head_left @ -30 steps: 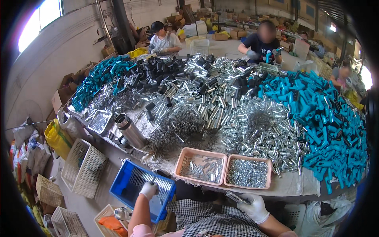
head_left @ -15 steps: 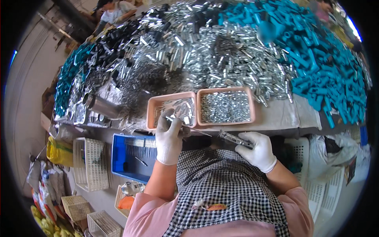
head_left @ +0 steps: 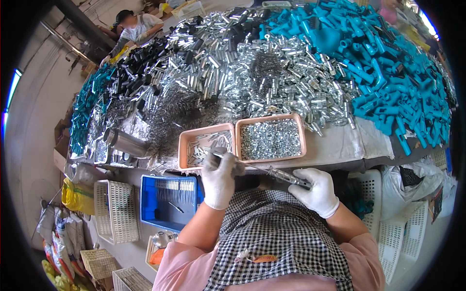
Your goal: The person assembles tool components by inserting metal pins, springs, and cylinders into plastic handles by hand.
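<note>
My left hand (head_left: 218, 180), in a white glove with greyed fingertips, is closed around a thin metal rod (head_left: 253, 167) that points to the right. Most of what lies inside those fingers is hidden. My right hand (head_left: 318, 193), gloved in white too, grips a slotted silver metal tube (head_left: 287, 177), tilted with its far end toward the left hand. The rod's tip is at or very near that end; I cannot tell whether it is inside. Just beyond the left hand stands a pink tray (head_left: 182, 151) of small metal pins, beside a second pink tray (head_left: 303, 140) full of tiny silver pieces.
Silver metal tubes (head_left: 286, 89), dark springs (head_left: 177, 109), black parts (head_left: 138, 68) and teal plastic parts (head_left: 374, 72) heap the table. A steel cylinder (head_left: 127, 142) lies at left. Below the edge are a blue bin (head_left: 170, 220) and white crates (head_left: 116, 213). Another person (head_left: 141, 26) sits far left.
My left hand has moved right and slightly nearer to me, bringing the rod's tip up to the tube's end. The right hand keeps its hold on the tube. The whole view has shifted slightly.
</note>
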The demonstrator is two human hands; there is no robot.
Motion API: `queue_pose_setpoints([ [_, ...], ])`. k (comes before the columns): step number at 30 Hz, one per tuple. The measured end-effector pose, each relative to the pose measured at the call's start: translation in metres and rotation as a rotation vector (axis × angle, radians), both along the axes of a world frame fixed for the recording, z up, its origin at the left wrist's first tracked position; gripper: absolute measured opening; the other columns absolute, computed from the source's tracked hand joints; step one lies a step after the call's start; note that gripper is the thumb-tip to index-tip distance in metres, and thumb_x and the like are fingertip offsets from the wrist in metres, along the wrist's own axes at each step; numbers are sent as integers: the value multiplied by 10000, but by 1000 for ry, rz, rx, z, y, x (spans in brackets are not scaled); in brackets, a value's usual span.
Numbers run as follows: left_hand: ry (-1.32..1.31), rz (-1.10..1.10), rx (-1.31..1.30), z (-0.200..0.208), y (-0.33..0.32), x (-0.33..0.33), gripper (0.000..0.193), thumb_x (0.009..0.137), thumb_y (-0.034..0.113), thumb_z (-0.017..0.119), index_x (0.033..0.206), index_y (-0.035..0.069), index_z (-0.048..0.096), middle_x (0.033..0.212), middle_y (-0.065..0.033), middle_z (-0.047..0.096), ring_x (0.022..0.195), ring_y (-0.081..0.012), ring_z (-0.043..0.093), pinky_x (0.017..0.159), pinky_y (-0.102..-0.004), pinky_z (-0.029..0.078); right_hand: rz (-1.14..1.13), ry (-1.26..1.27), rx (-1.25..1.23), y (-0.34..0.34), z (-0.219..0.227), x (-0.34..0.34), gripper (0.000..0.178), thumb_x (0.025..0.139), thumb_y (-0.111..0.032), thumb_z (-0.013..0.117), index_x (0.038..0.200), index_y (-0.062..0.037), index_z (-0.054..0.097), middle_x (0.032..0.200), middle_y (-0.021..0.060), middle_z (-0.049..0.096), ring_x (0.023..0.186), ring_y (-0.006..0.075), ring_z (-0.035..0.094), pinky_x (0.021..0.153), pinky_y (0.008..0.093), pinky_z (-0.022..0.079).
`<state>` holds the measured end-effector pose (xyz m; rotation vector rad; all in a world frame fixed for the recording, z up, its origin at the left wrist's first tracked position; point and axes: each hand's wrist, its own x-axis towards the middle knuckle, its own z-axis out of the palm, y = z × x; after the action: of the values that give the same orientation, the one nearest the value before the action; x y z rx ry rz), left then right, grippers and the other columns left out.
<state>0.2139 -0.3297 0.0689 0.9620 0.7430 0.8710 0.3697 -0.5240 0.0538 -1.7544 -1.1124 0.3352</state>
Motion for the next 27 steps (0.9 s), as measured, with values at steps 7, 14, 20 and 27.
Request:
queue_pose_setpoints([
  [7, 95, -180, -26, -9, -29, -3, 107, 1008, 98, 530, 1084, 39, 576, 791, -67, 650, 614, -159, 639, 571, -293, 535, 55, -18, 59, 21, 2, -5, 338, 656, -122, 844, 933, 24, 717, 879, 194, 717, 774, 321, 723, 683, 341, 571],
  [14, 5, -469, -309, -4, 1, -18, 284, 1057, 181, 454, 1131, -59, 585, 859, -153, 700, 690, -212, 693, 672, -318, 587, 109, -20, 3, 18, 9, -3, 376, 631, -90, 846, 950, 51, 707, 878, 193, 723, 768, 277, 730, 706, 320, 563],
  [20, -8, -602, -148, -23, 14, -27, 294, 1045, 188, 495, 1153, -60, 610, 887, -141, 710, 792, -211, 708, 736, -334, 590, 114, -35, -6, 23, 19, -8, 373, 620, -86, 849, 940, 47, 711, 879, 195, 724, 766, 277, 730, 705, 320, 561],
  [27, -6, -566, -219, -10, -7, -21, 383, 1070, 227, 442, 1237, -88, 581, 1048, -164, 696, 855, -207, 701, 829, -348, 594, 113, -51, -62, 35, 18, -10, 333, 670, -140, 823, 945, 20, 724, 876, 194, 716, 773, 312, 723, 684, 346, 565],
])
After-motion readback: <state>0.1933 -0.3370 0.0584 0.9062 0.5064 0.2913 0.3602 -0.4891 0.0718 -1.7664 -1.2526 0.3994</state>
